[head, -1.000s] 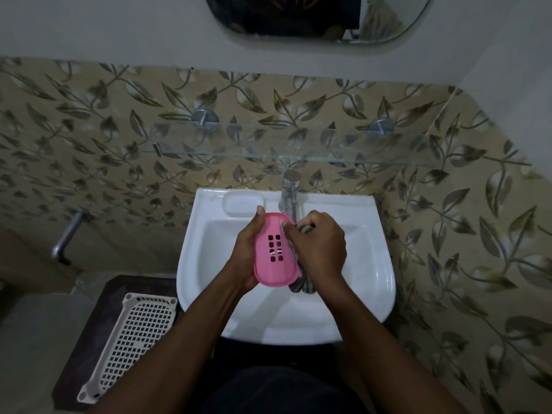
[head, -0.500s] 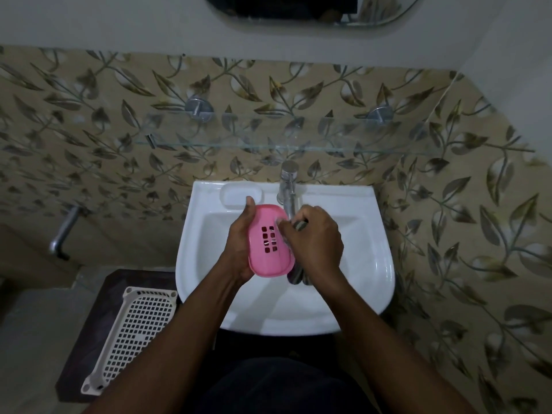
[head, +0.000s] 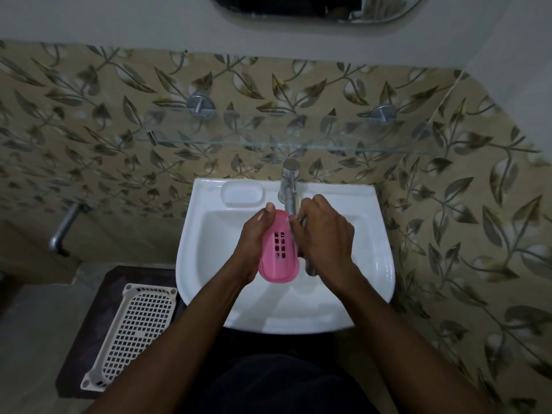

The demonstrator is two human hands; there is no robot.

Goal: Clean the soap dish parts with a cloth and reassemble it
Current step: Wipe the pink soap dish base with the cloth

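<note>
— Two hands busy?
— Yes. My left hand (head: 254,243) grips the pink slotted plastic soap-dish tray (head: 279,264) over the white basin (head: 373,264). My right hand (head: 325,237) clutches the grey cloth (head: 309,265), barely shifted along its rim. I judge wiping unfinished.

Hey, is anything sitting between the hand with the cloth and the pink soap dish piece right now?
Nothing visible does. The right hand holds the cloth against the right edge of the pink soap dish piece, while the left hand grips its left side. The tap stands just behind them, not between.
</note>
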